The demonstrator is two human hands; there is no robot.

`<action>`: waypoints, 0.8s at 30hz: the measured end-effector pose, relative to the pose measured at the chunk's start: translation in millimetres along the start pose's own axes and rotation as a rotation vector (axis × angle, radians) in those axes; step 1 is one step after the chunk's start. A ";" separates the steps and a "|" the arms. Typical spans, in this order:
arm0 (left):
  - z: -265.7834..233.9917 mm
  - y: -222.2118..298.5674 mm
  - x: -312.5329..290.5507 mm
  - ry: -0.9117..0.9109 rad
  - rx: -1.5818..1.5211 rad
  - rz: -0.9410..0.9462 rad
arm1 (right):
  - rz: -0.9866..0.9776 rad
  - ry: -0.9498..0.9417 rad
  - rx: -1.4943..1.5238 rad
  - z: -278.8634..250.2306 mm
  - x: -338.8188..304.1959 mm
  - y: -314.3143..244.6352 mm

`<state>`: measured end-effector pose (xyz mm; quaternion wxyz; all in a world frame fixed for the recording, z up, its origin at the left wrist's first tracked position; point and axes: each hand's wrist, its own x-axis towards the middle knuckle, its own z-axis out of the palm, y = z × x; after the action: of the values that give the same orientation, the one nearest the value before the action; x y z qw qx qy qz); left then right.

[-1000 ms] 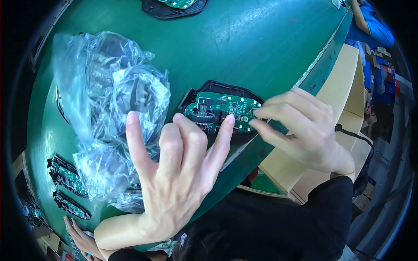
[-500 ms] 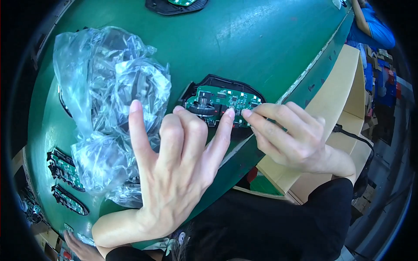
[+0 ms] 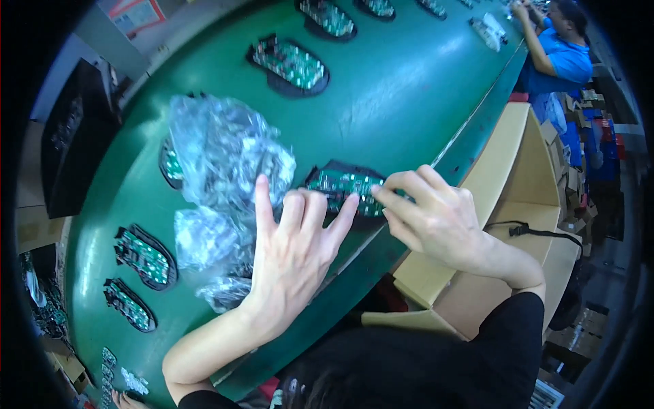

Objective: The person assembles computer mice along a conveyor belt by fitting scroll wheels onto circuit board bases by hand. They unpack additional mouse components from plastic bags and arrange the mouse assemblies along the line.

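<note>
A green circuit board in a black plastic shell lies on the table edge under both hands. My left hand is palm down, its thumb and a bent finger resting on the board's near side, holding it, while the little finger sticks out. From the right, my right hand has thumb and forefinger pinched at the board's right part. Anything between those fingertips is too small and blurred to make out. Beside my left hand sits a crumpled clear plastic bag, its contents unclear.
More boards in black shells lie on the green table: one board beyond the bag, others at left and far side. An open cardboard box stands at right below the table edge. A person in blue works at far right.
The view has shifted, bringing more boards and the far person into sight. Both hands stay on the same board, the right fingertips still pinched at its right part.
</note>
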<state>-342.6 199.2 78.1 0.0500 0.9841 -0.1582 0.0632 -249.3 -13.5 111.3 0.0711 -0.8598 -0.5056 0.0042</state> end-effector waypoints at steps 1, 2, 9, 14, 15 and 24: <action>4.0 -3.5 1.3 -0.006 -0.023 0.022 | -0.002 0.025 -0.023 -2.6 0.3 3.1; -5.8 -3.9 -1.8 0.029 0.011 0.023 | 0.018 0.081 -0.008 -12.8 -1.4 -1.1; -56.9 -13.3 18.1 0.163 -0.169 -0.026 | -0.090 0.106 0.164 12.2 1.1 13.5; -48.9 -60.7 37.1 0.289 -0.079 -0.143 | 0.029 0.134 0.090 8.4 1.0 42.1; -49.7 -66.6 39.6 0.272 -0.099 -0.153 | 0.107 0.132 0.050 6.4 -0.1 57.3; -18.6 -85.3 138.7 0.129 -0.056 -0.071 | 0.420 0.136 -0.164 10.6 -4.7 97.7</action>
<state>-186.9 239.7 109.2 0.0897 0.9813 -0.1212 0.1200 -167.6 -63.1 88.1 0.0324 -0.9473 -0.3084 -0.0801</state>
